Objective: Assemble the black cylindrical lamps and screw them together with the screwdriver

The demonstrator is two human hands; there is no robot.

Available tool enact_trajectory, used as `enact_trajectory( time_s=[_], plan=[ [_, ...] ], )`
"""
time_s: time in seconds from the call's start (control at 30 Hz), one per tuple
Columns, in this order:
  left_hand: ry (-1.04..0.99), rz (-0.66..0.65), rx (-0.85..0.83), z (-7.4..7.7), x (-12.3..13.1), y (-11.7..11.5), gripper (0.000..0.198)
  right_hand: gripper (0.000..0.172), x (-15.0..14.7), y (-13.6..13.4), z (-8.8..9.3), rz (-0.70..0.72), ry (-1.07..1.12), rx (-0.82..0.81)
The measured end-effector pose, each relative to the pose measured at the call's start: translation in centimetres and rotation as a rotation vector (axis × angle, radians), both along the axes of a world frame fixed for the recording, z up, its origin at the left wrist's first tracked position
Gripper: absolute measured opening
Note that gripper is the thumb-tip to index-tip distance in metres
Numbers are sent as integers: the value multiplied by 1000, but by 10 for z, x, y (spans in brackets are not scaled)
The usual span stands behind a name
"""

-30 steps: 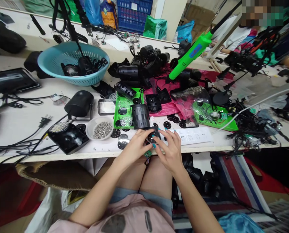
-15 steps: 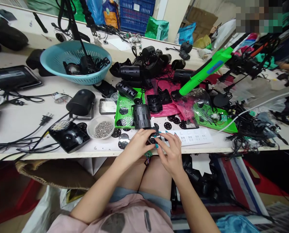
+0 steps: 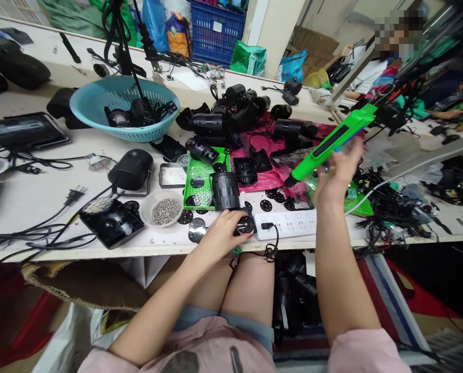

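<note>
My left hand is closed round a small black housing with a round dark disc on it, at the table's front edge. A green circuit board with wires hangs just below that hand. My right hand, blurred by motion, is at a green electric screwdriver, its fingers around the side of the body. The tool slants, tip down to the left. Right behind my left hand stands a black ribbed cylinder housing.
A bowl of screws, a green tray and a blue basket stand left of centre. A white power strip lies right of my left hand. Black housings are piled behind. Another person sits at the far right.
My right hand has left the black housing and moved up and right to the screwdriver, which has come down. My left hand stays on the housing. A plugged-in black cord now shows.
</note>
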State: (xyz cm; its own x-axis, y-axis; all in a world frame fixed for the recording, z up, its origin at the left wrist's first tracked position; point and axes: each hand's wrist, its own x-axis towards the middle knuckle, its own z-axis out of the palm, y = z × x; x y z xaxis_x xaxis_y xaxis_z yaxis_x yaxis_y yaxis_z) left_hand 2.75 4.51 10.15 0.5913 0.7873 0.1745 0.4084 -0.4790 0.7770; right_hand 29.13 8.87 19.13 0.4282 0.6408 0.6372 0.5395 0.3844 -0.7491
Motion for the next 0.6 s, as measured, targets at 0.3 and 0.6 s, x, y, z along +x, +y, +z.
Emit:
enact_trajectory(
  time_s=[0.3,0.6],
  plan=[
    [57,-22,23,-4,0,1,42,26,-50,-27,10,237,437,-19],
    [28,-58,58,-6,2,3,38,69,-127,-85,35,402,503,143]
  ],
)
